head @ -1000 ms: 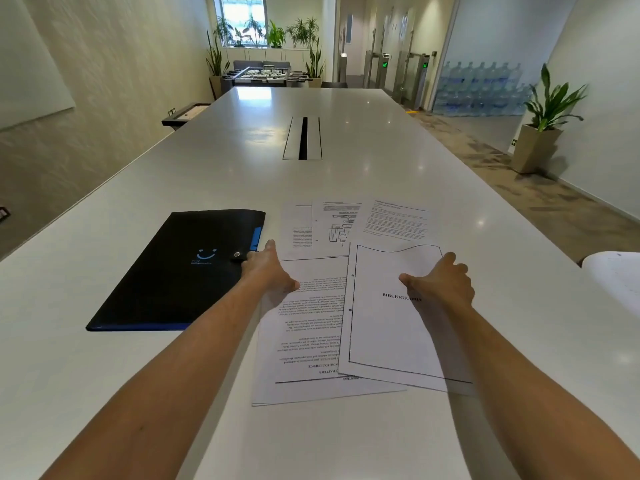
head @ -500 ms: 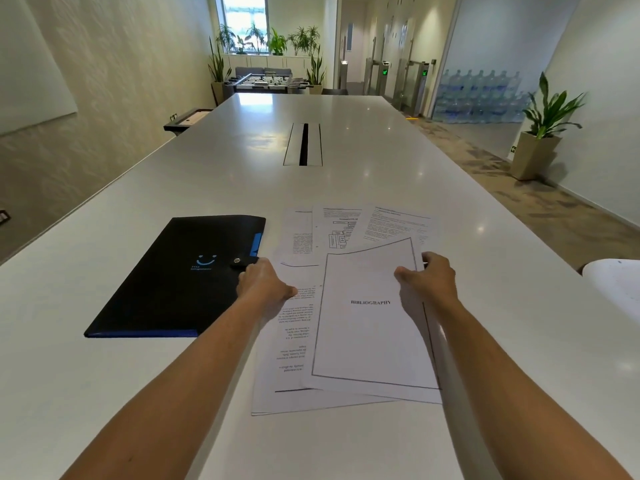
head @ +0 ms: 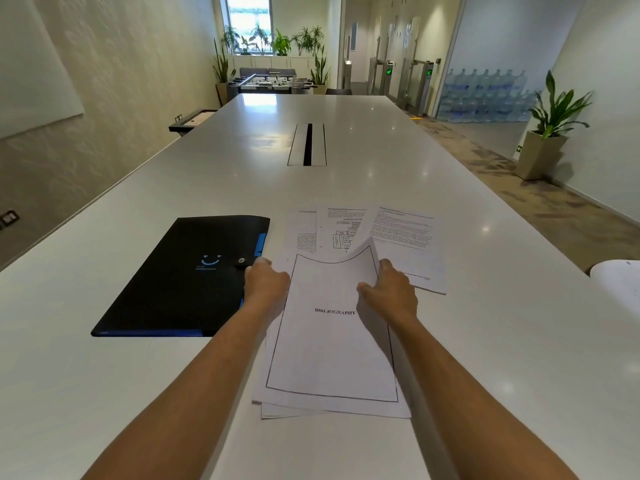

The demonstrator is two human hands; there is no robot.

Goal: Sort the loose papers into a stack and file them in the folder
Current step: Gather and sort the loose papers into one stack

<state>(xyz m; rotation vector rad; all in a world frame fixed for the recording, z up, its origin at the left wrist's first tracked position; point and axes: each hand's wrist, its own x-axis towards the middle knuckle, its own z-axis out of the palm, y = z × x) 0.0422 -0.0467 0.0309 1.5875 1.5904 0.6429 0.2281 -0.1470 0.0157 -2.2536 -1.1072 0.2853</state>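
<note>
Lying lengthwise away from the person, the bibliography sheet [head: 329, 341] topped a rough stack on the white counter [head: 485, 341], its heading reading upright and its far edge curling up. The right hand [head: 389, 294] pinched that sheet's right edge in its fingers. The left hand [head: 265, 284] rested curled on the stack's left edge, beside the closed black folder [head: 180, 275], which angled away leftward.

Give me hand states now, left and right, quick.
Left hand: fingers curled on the left edge of the paper stack; whether it grips cannot be told.
Right hand: pinches the bibliography sheet at its right edge, corner lifted.
</note>
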